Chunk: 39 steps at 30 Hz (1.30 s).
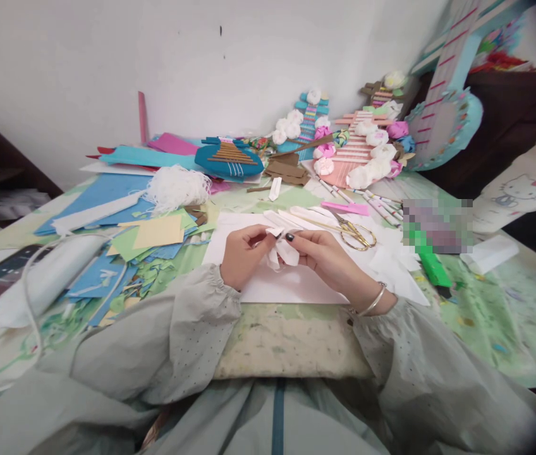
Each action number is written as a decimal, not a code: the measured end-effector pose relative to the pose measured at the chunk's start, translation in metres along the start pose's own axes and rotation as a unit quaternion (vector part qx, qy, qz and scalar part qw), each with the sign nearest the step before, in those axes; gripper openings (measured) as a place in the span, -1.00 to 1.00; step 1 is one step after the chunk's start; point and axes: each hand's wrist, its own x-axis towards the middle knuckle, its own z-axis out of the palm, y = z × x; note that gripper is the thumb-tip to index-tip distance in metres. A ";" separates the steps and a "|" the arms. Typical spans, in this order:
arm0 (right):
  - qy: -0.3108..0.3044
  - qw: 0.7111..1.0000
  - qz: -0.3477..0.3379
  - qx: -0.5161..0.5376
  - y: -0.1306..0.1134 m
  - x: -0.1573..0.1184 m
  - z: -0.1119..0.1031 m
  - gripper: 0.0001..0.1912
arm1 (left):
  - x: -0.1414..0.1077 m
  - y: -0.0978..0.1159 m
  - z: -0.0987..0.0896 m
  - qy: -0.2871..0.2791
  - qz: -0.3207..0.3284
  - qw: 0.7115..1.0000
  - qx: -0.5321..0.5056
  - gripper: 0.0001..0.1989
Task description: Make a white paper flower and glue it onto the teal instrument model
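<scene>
Between my two hands is a small folded white paper piece [287, 253], with loose petal-like flaps hanging below the fingers. My left hand [245, 253] pinches its left side, thumb and fingers closed. From the right, my right hand [321, 256] pinches the same piece between thumb and forefinger; the nails are dark. Both hands are just above a white paper sheet [268, 292]. Gold-handled scissors [360, 235] lie beyond my right hand, close to a pink strip [344, 207]. White paper strips [291, 219] lie just past the fingers.
A green cutter [433, 264] lies at right, near a tilted bottle [524, 183]. Left are coloured paper scraps [147, 237], a white string bundle [177, 189] and a white glue gun-like object with cable [45, 278]. Paper instrument crafts [229, 158] stand along the wall, with markers [382, 205] before them.
</scene>
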 end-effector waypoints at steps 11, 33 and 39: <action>0.009 0.995 -0.017 0.097 0.004 0.002 -0.001 -0.92 | 0.002 -0.009 0.002 0.026 -0.074 0.994 -0.072 -0.75; 0.031 0.998 -0.011 0.059 0.003 0.002 -0.001 -0.81 | 0.002 -0.010 0.000 -0.018 -0.091 0.990 -0.107 -0.71; 0.055 0.993 0.007 0.104 0.001 0.002 -0.003 -0.82 | 0.001 -0.006 0.001 -0.015 -0.056 0.993 -0.103 -0.76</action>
